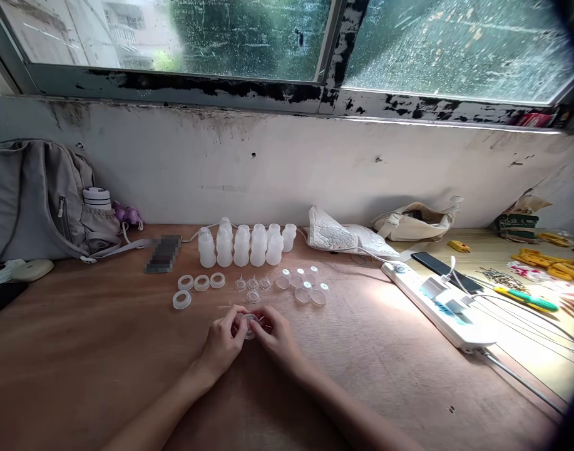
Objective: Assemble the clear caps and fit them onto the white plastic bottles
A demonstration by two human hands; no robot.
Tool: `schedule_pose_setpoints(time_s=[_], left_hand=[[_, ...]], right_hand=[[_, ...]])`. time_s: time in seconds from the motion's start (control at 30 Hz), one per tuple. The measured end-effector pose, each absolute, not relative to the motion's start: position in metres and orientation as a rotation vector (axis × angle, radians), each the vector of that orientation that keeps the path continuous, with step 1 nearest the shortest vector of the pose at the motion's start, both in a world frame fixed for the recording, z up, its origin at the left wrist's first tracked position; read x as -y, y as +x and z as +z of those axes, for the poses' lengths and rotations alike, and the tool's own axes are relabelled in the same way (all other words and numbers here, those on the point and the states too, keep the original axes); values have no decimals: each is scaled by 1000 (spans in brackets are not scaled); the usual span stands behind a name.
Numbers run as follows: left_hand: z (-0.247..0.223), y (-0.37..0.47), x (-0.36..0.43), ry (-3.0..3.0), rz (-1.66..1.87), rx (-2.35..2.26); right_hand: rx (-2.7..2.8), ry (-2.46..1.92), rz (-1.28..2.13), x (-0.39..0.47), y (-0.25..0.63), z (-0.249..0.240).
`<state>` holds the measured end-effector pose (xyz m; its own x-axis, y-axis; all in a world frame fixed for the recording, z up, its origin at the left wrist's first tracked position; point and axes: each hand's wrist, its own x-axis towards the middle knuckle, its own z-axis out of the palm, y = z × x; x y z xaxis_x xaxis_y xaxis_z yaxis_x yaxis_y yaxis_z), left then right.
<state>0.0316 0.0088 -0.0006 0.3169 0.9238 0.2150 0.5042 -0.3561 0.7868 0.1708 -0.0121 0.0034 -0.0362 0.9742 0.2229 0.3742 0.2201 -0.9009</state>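
My left hand point(227, 338) and my right hand point(276, 338) meet over the table's near middle. Both have their fingers closed on a small translucent ring-shaped part point(250, 334), partly hidden by the fingertips. Just beyond the hands lie several clear nipple-shaped teats point(253, 295) with thin flanges. To their left are several whitish screw rings point(181, 299). On the right sit several clear domed caps point(302, 292), some with a white dot on top. Behind all of these stands a cluster of frosted white bottles point(241, 245), upright and without lids.
A white power strip point(437, 307) with plugged-in chargers and cables lies on the right, beside a dark phone point(444, 270) and a green-and-yellow tool point(526, 299). Along the wall are a silver padded pouch point(331, 230), a beige bag point(411, 222) and a grey backpack point(28, 200).
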Motion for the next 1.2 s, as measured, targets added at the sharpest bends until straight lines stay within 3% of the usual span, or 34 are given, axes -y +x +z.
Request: schedule_pose_setpoints(time_s=[0.27, 0.7, 1.2], left_hand=[[-1, 32, -8, 2030, 1027, -1183], [1, 35, -5, 1829, 963, -1129], [4, 34, -3, 1648, 932, -1096]], right_hand=[[1645, -1205, 720, 10, 174, 5], [1255, -1201, 1243, 6, 173, 3], [1425, -1253, 1064, 7, 175, -4]])
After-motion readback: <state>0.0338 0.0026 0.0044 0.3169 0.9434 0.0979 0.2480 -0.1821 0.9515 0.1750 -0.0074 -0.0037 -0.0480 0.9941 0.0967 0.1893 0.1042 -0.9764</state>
